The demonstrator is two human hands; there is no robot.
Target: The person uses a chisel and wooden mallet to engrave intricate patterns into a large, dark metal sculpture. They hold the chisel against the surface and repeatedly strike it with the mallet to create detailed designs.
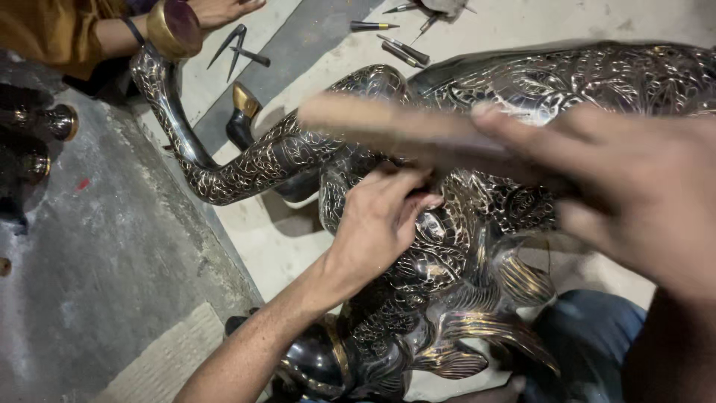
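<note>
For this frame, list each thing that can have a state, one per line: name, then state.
engraved metal figure: lying on its side on the floor.
left hand: fingers pinched together against the figure.
right hand: closed on the wooden handle, blurred.
compass dividers: legs spread, lying on the floor.
punches: lying loose.

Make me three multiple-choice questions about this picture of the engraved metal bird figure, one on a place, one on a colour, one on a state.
1. Where does the left hand rest?
A. on the dark engraved metal bird figure
B. on the floor
C. on the loose pointed tools

2. What colour is the sleeve of the other person?
A. white
B. mustard yellow
C. green

3. How does the wooden stick in the right hand look?
A. sharp
B. snapped
C. motion-blurred

Answers: 1 A, fingers press the figure's body; 2 B, mustard cloth top left; 3 C, its outline smears.
</note>
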